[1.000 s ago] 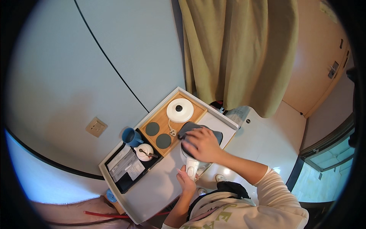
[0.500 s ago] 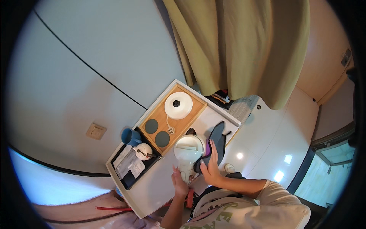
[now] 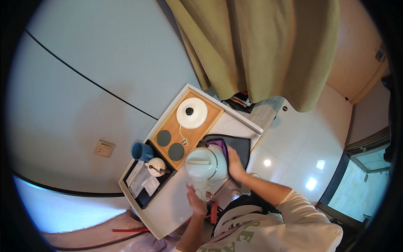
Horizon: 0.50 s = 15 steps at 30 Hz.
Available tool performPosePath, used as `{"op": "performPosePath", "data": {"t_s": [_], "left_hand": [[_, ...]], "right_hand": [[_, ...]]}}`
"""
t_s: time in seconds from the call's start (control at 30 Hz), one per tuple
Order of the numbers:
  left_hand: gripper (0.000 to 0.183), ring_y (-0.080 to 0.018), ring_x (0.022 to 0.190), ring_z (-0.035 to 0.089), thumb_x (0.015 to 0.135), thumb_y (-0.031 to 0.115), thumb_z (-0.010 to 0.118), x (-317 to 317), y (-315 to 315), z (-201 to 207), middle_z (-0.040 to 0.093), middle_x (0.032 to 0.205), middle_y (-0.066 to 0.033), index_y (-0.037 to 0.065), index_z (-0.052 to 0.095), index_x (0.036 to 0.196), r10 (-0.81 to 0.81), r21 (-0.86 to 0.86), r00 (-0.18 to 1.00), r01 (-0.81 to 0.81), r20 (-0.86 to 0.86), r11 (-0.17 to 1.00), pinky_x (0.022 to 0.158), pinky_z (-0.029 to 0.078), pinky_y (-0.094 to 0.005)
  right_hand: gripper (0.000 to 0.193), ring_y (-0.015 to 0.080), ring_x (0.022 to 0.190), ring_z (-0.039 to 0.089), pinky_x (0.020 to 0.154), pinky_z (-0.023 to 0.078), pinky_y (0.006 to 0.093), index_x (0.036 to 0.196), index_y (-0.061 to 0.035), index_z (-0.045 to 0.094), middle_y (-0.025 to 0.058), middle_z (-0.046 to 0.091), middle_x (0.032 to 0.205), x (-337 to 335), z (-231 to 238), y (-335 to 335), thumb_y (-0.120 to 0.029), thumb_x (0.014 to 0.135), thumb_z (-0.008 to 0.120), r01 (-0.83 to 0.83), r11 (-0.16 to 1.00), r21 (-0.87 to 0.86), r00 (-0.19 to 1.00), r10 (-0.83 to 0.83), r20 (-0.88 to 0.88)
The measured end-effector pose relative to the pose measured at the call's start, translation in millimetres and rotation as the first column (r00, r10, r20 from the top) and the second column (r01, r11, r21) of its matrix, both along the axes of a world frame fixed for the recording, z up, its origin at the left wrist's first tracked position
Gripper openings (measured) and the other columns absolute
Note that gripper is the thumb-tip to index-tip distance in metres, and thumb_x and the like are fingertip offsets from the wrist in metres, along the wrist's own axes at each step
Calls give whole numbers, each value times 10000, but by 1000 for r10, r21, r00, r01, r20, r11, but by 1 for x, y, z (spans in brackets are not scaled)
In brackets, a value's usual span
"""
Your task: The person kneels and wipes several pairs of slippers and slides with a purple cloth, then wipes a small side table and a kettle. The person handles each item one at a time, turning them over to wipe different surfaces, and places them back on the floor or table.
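A pale white electric kettle [image 3: 199, 168] is in front of me over the white tabletop, its handle pointing toward me. Around that handle, the fingers of my left hand [image 3: 195, 203] are closed. My right hand [image 3: 235, 165] is pressing a dark grey cloth [image 3: 240, 148] with a purple underside against the kettle's right side. Part of the cloth spreads out beyond the hand, over the table's right side. The kettle body hides the right hand's fingertips in part.
Behind the kettle lies a wooden tray [image 3: 204, 122] with a round white kettle base [image 3: 192, 121], a plug and two dark coasters [image 3: 176, 152]. To the left are a blue mug [image 3: 142, 151], a small white pot [image 3: 156, 166] and a black box [image 3: 147, 202] of packets. A curtain [image 3: 273, 50] hangs beyond.
My right hand has moved up along the kettle's side, pressing the cloth there. The cloth now spreads wider behind it, where it stood folded before. The left hand stays on the handle.
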<state>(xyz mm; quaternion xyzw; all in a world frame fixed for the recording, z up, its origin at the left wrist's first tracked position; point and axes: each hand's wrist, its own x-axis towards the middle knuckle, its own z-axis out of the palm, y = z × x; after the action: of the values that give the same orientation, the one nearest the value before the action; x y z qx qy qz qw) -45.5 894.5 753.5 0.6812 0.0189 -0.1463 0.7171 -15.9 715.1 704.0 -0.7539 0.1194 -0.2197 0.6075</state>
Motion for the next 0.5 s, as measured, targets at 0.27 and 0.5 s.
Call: {"op": "performPosePath", "data": {"t_s": [0.27, 0.5], "left_hand": [[640, -261, 956, 574, 925, 560, 282, -3, -20, -14, 554, 1099, -125, 32, 433, 1254, 144, -94, 978, -159, -153, 983, 829, 468, -418], [613, -250, 863, 581, 926, 553, 285, 1, -26, -6, 558, 1025, -104, 51, 442, 1241, 168, -69, 970, -182, -177, 981, 794, 482, -386]], "right_hand": [[248, 301, 1062, 562, 940, 398, 374, 1078, -29, 609, 138, 622, 1095, 10, 28, 20, -163, 882, 538, 195, 981, -20, 973, -191, 132], [420, 349, 1264, 360, 1067, 235, 401, 1343, -28, 371, 189, 416, 1349, -13, 2, 44, -91, 939, 278, 368, 887, 279, 924, -382, -1]]}}
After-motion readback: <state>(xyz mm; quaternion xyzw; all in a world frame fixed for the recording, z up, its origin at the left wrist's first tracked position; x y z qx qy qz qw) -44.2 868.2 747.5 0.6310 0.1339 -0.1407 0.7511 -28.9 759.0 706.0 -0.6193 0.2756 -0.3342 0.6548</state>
